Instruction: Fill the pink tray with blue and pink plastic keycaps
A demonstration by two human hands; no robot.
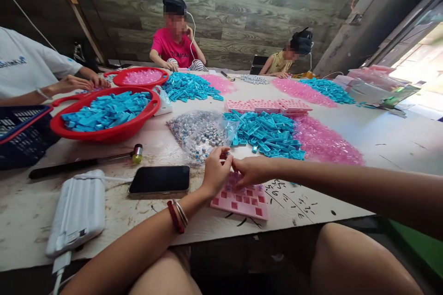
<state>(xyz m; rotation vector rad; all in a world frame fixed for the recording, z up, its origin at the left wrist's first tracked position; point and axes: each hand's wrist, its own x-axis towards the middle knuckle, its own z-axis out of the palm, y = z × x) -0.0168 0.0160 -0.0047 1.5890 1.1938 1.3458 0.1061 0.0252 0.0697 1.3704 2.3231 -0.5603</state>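
Note:
A pink plastic tray with square holes lies at the table's front edge; small clear pinkish pieces sit in its back part. Above its back left corner, my left hand has thumb and fingers pinched together. My right hand reaches over the tray from the right, fingertips closed and pointing down at the pieces. The two hands almost touch, and whatever either holds is too small or hidden to make out. Just behind them lie a clear bag of small metallic parts, a heap of blue plastic pieces and a heap of pink translucent pieces.
A phone, white power bank and mallet lie to the left. Beyond them stand a red basket of blue pieces and a dark blue basket. Stacked pink trays lie behind the heaps. Several people sit around the table.

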